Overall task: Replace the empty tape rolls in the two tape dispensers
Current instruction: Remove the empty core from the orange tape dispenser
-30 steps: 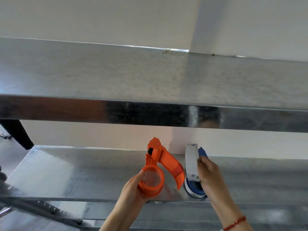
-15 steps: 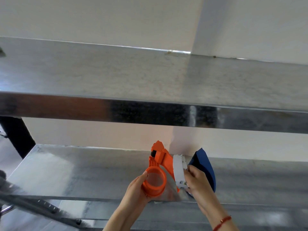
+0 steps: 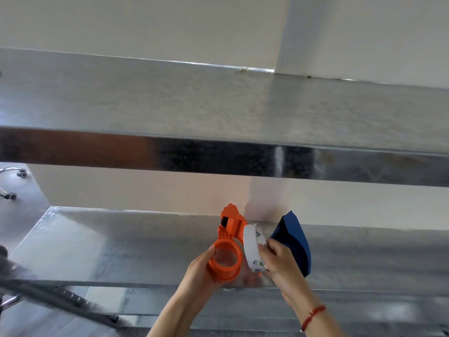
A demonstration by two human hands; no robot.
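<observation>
Nearest, the left hand (image 3: 202,271) closed its grip around the round hub of the orange dispenser (image 3: 227,251), keeping it steady and its opening turned toward the roll. Just beside it, the right hand (image 3: 279,261) pinched the white tape roll (image 3: 252,249) on edge, probably to slide it onto the hub. Behind, the blue dispenser (image 3: 295,242) stood on the steel counter (image 3: 121,239), waiting.

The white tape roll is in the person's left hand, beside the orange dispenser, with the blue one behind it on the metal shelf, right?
Not quite: the head view shows the white tape roll in the right hand. The left hand holds the orange dispenser. The blue dispenser does sit behind, on the metal shelf.
</observation>
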